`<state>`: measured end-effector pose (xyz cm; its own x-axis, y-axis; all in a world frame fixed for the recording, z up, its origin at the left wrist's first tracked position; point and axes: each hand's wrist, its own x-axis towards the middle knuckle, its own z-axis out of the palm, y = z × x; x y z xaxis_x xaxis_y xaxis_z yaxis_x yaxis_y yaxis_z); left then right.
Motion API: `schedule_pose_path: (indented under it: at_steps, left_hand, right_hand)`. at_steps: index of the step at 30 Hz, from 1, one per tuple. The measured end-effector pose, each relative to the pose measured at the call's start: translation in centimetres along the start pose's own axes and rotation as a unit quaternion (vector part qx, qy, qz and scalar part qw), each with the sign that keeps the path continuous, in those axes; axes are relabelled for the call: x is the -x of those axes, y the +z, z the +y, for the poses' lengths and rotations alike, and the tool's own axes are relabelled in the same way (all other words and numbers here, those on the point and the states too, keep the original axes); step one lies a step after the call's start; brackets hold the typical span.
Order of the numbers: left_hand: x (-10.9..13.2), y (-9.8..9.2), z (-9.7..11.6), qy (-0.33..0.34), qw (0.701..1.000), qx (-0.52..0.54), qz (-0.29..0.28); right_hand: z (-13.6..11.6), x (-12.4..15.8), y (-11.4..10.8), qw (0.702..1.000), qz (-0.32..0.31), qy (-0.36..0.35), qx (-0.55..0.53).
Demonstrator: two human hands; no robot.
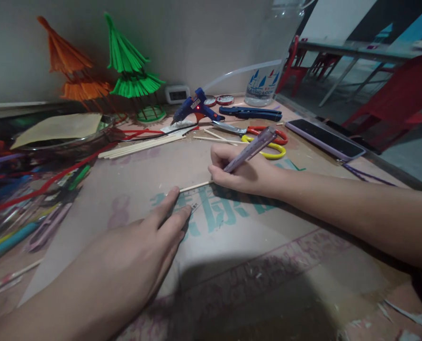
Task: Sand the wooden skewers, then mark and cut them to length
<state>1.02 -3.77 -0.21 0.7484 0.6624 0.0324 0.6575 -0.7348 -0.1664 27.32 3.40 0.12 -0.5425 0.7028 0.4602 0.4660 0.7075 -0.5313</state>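
Note:
My right hand (244, 170) grips a purple pen (251, 149) like a writing tool, its tip hidden behind the fingers. The hand rests at the right end of a thin wooden stick (195, 187). Reaching in from the lower left, my left hand (139, 255) is open, index and middle fingers stretched out. Its index fingertip presses on the stick's left end. Under its middle finger lies a clear ruler (196, 203) with printed marks, along the near side of the stick. Both lie on a sheet with green lettering (218, 215).
Beyond my hands lie scissors (274, 149), pale sticks (139, 147), a blue glue gun (196, 106), pliers (251, 112) and a phone (324, 137). Orange (68, 61) and green pipe-cleaner towers (132, 71) stand behind. A clear jug (260, 90) stands at the back; pens clutter the left.

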Motion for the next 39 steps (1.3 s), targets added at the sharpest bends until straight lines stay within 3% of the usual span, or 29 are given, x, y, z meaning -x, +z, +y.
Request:
schedule_pose_path:
  at_steps: [20, 39]
  left_hand:
    - [0.09, -0.10, 0.18, -0.026, 0.999, 0.011, -0.026]
    - [0.05, 0.23, -0.08, -0.022, 0.999, 0.026, 0.006]
  right_hand:
    - [0.27, 0.10, 0.09, 1.000, 0.008, -0.029, -0.004]
    - [0.37, 0.10, 0.09, 1.000, 0.011, -0.026, -0.004]
